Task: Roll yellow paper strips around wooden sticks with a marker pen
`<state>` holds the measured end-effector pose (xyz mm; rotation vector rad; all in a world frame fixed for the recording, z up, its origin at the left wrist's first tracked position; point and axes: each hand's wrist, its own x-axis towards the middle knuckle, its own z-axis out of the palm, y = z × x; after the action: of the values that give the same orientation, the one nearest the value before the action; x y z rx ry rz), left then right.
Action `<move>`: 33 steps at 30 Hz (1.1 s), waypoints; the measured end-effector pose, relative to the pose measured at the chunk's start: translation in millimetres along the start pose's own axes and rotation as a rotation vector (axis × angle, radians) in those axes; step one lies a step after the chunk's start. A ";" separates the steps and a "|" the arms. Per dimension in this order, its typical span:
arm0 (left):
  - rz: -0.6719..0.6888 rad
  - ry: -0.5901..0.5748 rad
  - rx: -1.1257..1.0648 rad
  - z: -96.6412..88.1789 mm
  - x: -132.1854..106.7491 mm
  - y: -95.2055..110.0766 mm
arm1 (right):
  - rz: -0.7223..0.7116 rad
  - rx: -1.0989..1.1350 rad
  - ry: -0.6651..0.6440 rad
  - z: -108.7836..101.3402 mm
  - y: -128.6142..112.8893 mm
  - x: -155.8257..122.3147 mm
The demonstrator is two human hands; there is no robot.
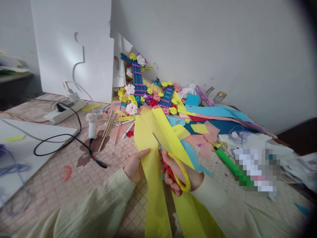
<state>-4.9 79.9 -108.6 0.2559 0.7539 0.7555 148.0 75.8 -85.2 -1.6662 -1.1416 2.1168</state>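
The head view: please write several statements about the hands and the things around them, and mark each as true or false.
1. The right hand holds the scissors. True.
2. The left hand holds the glue gun. False: it holds yellow paper.
3. The scissors' handles are yellow and red. True.
4. The wooden sticks lie right of the scissors. False: they lie to the left.
5. The scissors' blades point away from the person. True.

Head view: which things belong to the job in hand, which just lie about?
In the job:
metal scissors with yellow-and-red handles, in the right grip
long yellow paper, in the left grip, beneath the scissors

Apparently just lying about:
white corded tool, possibly a glue gun
thin wooden sticks
white power strip
long green tool, partly blurred
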 end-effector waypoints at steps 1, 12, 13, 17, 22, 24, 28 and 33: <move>0.007 0.009 -0.006 0.3 -0.1 -0.1 | -0.007 0.000 -0.003 -0.2 0.4 0.7; 0.118 0.016 -0.129 -8.0 7.6 17.3 | 0.006 -0.007 -0.048 -3.2 -1.5 -3.9; 0.118 0.015 -0.130 -9.4 9.4 18.3 | 0.019 -0.008 -0.046 -3.1 -2.0 -3.7; 0.109 0.020 -0.109 -12.5 13.4 15.9 | 0.073 0.021 -0.058 -2.2 -2.5 1.1; 0.088 0.025 -0.088 -11.2 12.3 12.1 | 0.076 0.031 -0.099 -5.6 -0.9 11.1; 0.086 0.033 -0.088 -10.8 12.1 12.1 | 0.081 0.020 -0.098 -7.3 -1.7 12.9; 0.113 0.042 -0.099 -11.3 13.4 11.2 | 0.081 -0.013 -0.075 -7.2 -6.7 12.3; 0.111 0.030 -0.102 -12.7 13.4 10.4 | 0.093 -0.049 -0.047 -4.8 -13.2 11.5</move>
<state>-12.7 96.0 -119.8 0.1952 0.7318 0.9017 144.7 93.7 -84.9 -1.7315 -1.1604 2.2119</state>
